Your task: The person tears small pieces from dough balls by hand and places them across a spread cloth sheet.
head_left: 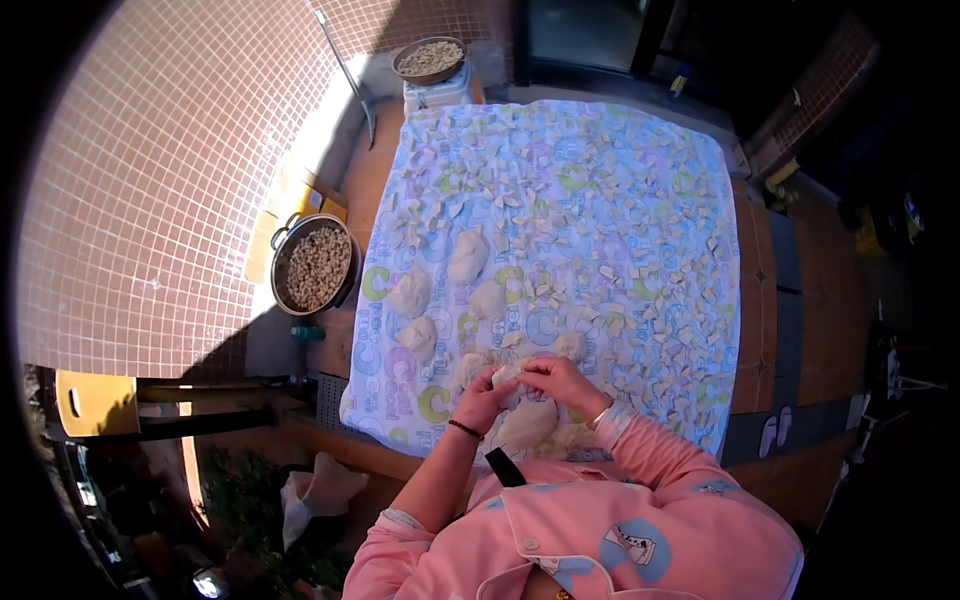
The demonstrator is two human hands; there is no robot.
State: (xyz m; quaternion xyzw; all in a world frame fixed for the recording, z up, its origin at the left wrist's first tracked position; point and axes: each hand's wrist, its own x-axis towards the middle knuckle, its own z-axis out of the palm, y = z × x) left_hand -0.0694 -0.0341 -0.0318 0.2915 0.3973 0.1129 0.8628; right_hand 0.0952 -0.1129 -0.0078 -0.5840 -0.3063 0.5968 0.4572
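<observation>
My left hand (484, 398) and my right hand (560, 382) meet near the front of a patterned cloth (430, 405). Between their fingertips is a small whitish dough-like piece (507, 376), partly covered by the fingers. Both hands are closed on it. Just below them lies a large pale lump (528, 424), and a smaller lump (571, 346) sits beyond my right hand. Farther to the left rest several more lumps, among them a long one (468, 257) and a rounded one (409, 292). Small torn-looking flat pieces (640, 290) are scattered over the cloth's far and right parts.
Left of the cloth stands a metal pot (317, 262) full of small pale bits. Another round pan (429, 60) with similar contents rests on a white stool (440, 92) at the back. A pole (347, 75) leans on the tiled wall (170, 190). Slippers (776, 431) lie right.
</observation>
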